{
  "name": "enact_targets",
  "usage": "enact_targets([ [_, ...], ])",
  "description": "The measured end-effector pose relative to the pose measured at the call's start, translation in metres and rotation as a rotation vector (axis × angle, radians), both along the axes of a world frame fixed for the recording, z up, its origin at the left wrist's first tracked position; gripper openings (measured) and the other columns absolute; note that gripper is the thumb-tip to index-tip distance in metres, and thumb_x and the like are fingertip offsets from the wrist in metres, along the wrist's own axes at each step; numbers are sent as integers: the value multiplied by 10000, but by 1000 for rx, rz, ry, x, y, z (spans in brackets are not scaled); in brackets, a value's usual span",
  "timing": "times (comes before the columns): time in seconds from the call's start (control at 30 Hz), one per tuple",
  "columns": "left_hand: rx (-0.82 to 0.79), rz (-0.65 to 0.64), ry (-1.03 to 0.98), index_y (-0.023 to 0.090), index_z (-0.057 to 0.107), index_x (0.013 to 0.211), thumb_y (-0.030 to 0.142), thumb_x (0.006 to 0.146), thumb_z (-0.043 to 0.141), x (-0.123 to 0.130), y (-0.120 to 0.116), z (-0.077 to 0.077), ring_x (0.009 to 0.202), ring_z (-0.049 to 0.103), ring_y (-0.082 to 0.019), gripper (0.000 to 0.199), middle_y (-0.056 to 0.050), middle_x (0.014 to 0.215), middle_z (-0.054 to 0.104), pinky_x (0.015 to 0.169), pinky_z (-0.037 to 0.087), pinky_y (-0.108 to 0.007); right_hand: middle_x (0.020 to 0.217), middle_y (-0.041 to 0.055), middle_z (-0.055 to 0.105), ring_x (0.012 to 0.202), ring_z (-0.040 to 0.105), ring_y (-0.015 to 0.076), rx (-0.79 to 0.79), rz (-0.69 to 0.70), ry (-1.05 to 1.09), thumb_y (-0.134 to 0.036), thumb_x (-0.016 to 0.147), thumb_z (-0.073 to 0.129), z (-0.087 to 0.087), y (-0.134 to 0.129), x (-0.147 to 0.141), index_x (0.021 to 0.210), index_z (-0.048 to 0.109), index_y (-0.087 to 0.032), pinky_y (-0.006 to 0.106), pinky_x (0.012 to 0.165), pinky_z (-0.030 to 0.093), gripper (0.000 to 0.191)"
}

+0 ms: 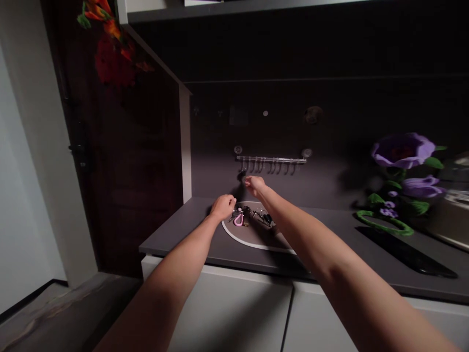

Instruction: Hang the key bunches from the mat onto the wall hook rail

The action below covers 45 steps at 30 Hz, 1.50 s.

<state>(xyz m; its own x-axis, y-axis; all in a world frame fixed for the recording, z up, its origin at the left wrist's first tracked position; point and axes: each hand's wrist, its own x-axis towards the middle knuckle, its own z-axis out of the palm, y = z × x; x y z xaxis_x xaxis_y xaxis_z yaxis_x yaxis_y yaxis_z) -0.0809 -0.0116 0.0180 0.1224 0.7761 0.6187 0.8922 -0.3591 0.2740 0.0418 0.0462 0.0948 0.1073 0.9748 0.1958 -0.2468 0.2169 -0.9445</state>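
Note:
My right hand (255,184) is raised to the wall just below the left end of a clear hook rail (273,160). Its fingers are pinched together beside a small dark item (242,173) under the first hooks; what they hold is too small to name. Lower down, my left hand (223,206) is curled over the left rim of a round tray (240,239) with a white edge. Whatever is in its fingers is hidden. On the tray lie a pink loop strap (239,218) and several dark and metallic items that look like keys (263,217).
Purple flowers (403,151) with a green base stand on the counter at right, behind a long black object (406,250). A pale appliance (450,215) is at the far right. A shelf (293,7) overhangs above; a dark door (120,171) is at left.

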Motion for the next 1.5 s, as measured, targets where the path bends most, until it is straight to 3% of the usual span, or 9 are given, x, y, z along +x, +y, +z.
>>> enact_targets([
  [0.13, -5, -27, -13, 164, 644, 785, 253, 817, 369, -2, 0, 0, 727, 550, -144, 290, -57, 801, 656, 664, 375, -241, 463, -48, 474, 378, 432, 44, -49, 58, -11, -4, 643, 478, -6, -23, 9, 641, 484, -143, 159, 408, 329, 139],
  [0.27, -25, -60, -21, 164, 647, 796, 225, 792, 401, -4, 0, 0, 738, 547, -142, 253, -52, 817, 653, 680, 388, -238, 553, -20, 564, 466, 489, 52, 16, 124, -128, -33, 645, 503, -19, -43, 19, 692, 523, -137, 158, 463, 351, 116],
  [0.6, -90, -97, -1, 163, 644, 833, 200, 785, 444, -9, 0, -3, 819, 541, -140, 210, -51, 890, 633, 759, 404, -238, 683, -5, 627, 656, 532, 98, 339, 0, -734, -82, 661, 592, -68, -44, 30, 689, 609, -171, 213, 708, 401, 94],
  [0.97, -185, -94, 92, 169, 666, 852, 208, 759, 509, -14, 10, -12, 817, 537, -140, 187, -50, 885, 607, 764, 410, -240, 882, 77, 660, 820, 569, 162, 516, 40, -1264, -100, 746, 537, -73, -45, 28, 777, 653, -164, 226, 746, 383, 136],
  [1.17, -185, -107, 122, 169, 673, 818, 197, 743, 509, -15, 12, -12, 827, 537, -136, 182, -42, 870, 608, 787, 407, -237, 826, 71, 663, 780, 578, 158, 524, 54, -1240, -86, 725, 556, -73, -45, 27, 723, 661, -161, 224, 721, 377, 129],
  [1.5, -236, -93, 65, 120, 652, 727, 125, 703, 484, -14, 15, -11, 669, 534, -113, 169, -37, 739, 637, 655, 406, -213, 837, 75, 662, 761, 568, 154, 500, 63, -1257, -100, 729, 567, -71, -47, 24, 737, 660, -157, 218, 702, 368, 110],
])
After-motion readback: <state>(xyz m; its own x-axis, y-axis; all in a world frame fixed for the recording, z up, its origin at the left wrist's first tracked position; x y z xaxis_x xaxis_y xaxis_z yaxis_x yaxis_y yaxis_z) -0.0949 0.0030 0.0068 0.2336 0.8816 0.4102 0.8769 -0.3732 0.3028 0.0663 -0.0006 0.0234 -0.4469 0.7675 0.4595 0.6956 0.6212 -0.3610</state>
